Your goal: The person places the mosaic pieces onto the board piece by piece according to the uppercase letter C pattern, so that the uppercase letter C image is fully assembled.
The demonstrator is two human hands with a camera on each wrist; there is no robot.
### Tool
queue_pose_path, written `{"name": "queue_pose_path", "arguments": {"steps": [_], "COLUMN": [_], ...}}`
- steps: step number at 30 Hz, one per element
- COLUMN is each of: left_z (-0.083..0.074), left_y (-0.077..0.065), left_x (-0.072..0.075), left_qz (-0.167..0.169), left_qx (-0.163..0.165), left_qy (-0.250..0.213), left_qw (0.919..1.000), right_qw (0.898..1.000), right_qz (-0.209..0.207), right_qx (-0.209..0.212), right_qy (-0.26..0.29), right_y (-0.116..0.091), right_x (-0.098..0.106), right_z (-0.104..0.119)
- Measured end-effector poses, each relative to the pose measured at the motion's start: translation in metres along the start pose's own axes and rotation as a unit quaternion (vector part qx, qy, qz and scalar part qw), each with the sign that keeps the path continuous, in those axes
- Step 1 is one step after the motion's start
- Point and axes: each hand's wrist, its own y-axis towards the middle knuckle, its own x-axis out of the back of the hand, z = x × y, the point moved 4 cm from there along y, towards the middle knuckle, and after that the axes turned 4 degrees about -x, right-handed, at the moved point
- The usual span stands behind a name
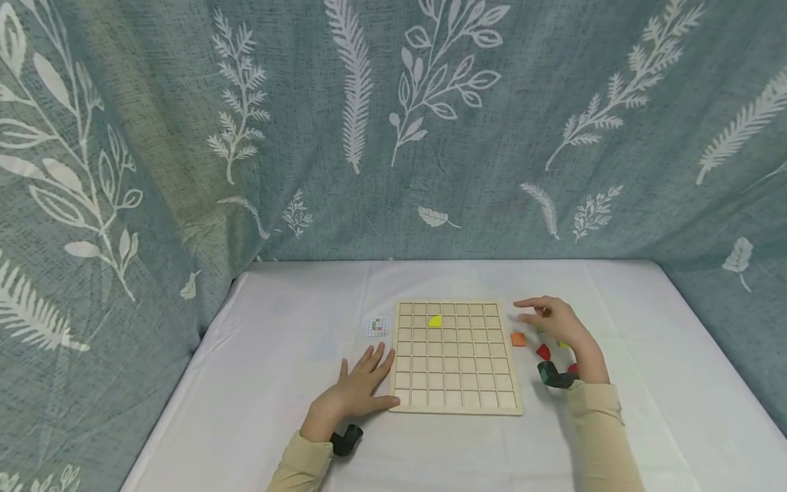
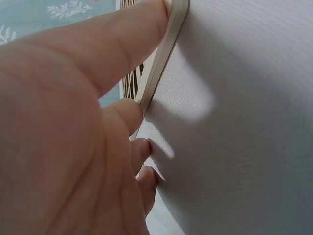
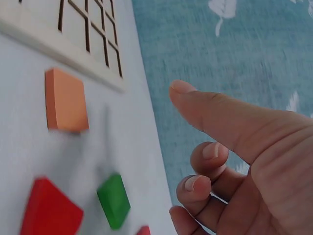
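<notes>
Pale wood forms the gridded board [image 1: 455,379] on the white-covered desk [image 1: 246,355], a yellow quarter-circle tile [image 1: 435,322] in its second row from the far edge. With fingers spread, the left hand [image 1: 353,393] touches the board's left edge. Past the right edge, the right hand [image 1: 558,322], loosely parted and visibly holding nothing, hovers near an orange square tile [image 1: 518,339], a red tile [image 1: 544,352] and a green tile [image 3: 114,200].
</notes>
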Motion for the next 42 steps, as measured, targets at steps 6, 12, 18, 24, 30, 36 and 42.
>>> {"name": "queue_pose_path", "arguments": {"steps": [6,12,18,24,30,36,42], "left_z": [-0.002,-0.003,-0.003,-0.003,-0.003,-0.003,-0.003], "left_y": [0.0,0.0,0.0,0.0,0.001,0.001,0.001], "left_x": [0.002,0.002,0.001,0.001,0.001,0.001,0.001], "left_qz": [0.0,0.0,0.002,0.002,0.002,0.005,0.003], "left_qx": [0.003,0.001,-0.003,0.002,0.002,0.005,0.007], "left_qy": [0.002,-0.002,-0.006,-0.009,-0.006,-0.005,-0.01], "left_qw": [1.0,1.0,1.0,1.0,1.0,1.0,0.9999], "right_qw": [0.999,0.997,0.996,0.993,0.987,0.986,0.984], "right_qz": [-0.021,-0.033,-0.021,-0.016,-0.015,-0.018,-0.013], "right_qx": [-0.035,-0.072,-0.091,-0.115,-0.16,-0.165,-0.174], "right_qy": [0.003,-0.001,0.0,0.002,0.016,0.014,0.017], "right_y": [-0.002,-0.007,-0.008,-0.012,-0.017,-0.015,-0.012], "right_x": [0.011,0.02,0.026,0.03,0.038,0.038,0.034], "right_z": [-0.015,-0.031,-0.045,-0.06,-0.074,-0.077,-0.073]}}
